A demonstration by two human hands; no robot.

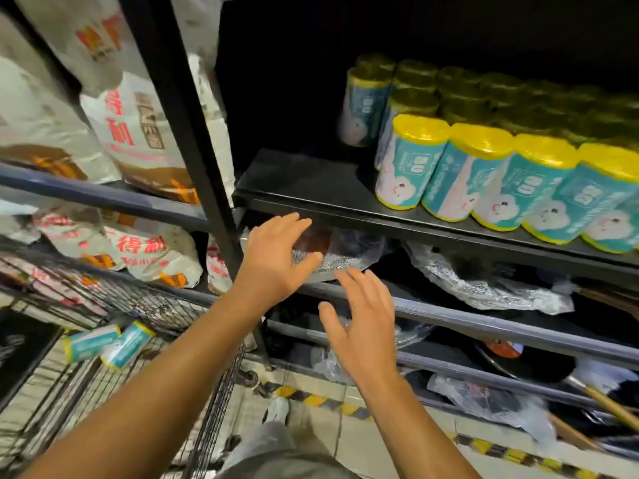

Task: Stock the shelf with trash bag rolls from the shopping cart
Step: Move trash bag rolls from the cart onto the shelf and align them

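Note:
Several teal trash bag rolls with yellow tops (480, 171) stand in rows on the right part of the black shelf (311, 188); the shelf's left part is bare. Two more rolls (110, 342) lie on their sides in the wire shopping cart (193, 323) at the lower left. My left hand (276, 257) hovers just below the shelf's front edge, fingers spread, holding nothing. My right hand (363, 326) is lower and to the right, also spread and empty.
A black upright post (186, 133) divides the shelving; white printed bags (131, 126) fill the left bays. Plastic-wrapped pans (484, 285) lie on the lower shelves. Yellow-black hazard tape (332, 402) marks the floor, with my shoe (278, 409) beside it.

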